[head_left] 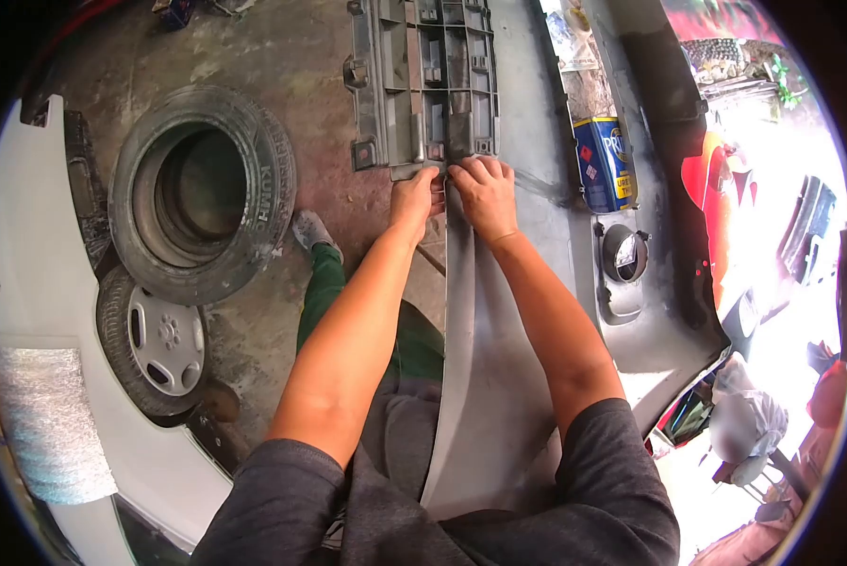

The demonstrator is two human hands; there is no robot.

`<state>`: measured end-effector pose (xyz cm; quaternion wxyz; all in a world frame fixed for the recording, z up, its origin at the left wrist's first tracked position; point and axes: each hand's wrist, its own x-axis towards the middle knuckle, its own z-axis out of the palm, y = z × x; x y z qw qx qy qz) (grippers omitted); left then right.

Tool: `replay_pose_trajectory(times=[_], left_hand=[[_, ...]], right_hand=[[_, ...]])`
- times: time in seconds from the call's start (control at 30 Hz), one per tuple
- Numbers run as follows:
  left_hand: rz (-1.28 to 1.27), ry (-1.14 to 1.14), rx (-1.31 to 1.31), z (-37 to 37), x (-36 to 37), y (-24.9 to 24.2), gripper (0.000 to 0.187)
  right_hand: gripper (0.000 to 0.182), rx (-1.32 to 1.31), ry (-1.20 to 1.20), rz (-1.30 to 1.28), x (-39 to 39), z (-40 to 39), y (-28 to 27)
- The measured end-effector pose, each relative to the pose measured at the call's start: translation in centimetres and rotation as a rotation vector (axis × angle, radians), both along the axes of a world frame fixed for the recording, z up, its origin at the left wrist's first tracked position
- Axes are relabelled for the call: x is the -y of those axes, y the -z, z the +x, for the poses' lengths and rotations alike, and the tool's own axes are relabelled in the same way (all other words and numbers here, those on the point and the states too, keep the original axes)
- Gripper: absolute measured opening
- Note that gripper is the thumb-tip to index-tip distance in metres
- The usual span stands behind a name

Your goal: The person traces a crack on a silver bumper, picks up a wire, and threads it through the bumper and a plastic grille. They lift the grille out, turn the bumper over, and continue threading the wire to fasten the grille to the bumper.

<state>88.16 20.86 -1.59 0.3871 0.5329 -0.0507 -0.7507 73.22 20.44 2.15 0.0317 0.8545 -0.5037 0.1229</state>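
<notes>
A large grey bumper cover [485,377] lies lengthwise in front of me, its long edge running between my arms. A dark ribbed plastic grille-like section [457,80] sits along that edge, just beyond my hands. My left hand [412,203] is closed on the edge near the section's lower end, thumb on top and other fingers partly hidden. Right beside it, my right hand [485,196] has its fingers curled over the same edge. Both hands almost touch. Whatever lies beneath the fingertips is hidden.
At left, a loose tire [271,179] lies near a wheel with a silver rim [190,330] and a white car panel [150,424]. A blue can [607,165] rests within the bumper's right side, above a round opening [624,253]. My shoe [315,231] stands on the floor.
</notes>
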Motion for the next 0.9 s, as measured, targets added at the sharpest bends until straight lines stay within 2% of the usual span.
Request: replay_pose_trajectory(times=[0.33, 0.43, 0.53, 0.73, 0.9], left_hand=[[0.05, 0.07, -0.082, 0.7, 0.3, 0.2, 0.033], [0.123, 0.202, -0.236, 1.5, 0.7, 0.6, 0.036], [0.147, 0.218, -0.256, 1.4, 0.9, 1.2, 0.038], [0.06, 0.172, -0.212, 1.5, 0.8, 1.3, 0.039], [0.081, 0.169, -0.164, 1.5, 0.8, 1.1, 0.045]], right_hand=[[0.023, -0.04, -0.004, 0.014, 0.2, 0.1, -0.2], [0.028, -0.02, 0.022, 0.003, 0.0, 0.3, -0.1], [0.022, 0.003, 0.032, 0.022, 0.1, 0.3, 0.0], [0.025, 0.046, 0.065, 0.009, -0.2, 0.6, -0.3], [0.026, 0.023, 0.01, -0.036, -0.4, 0.6, -0.7]])
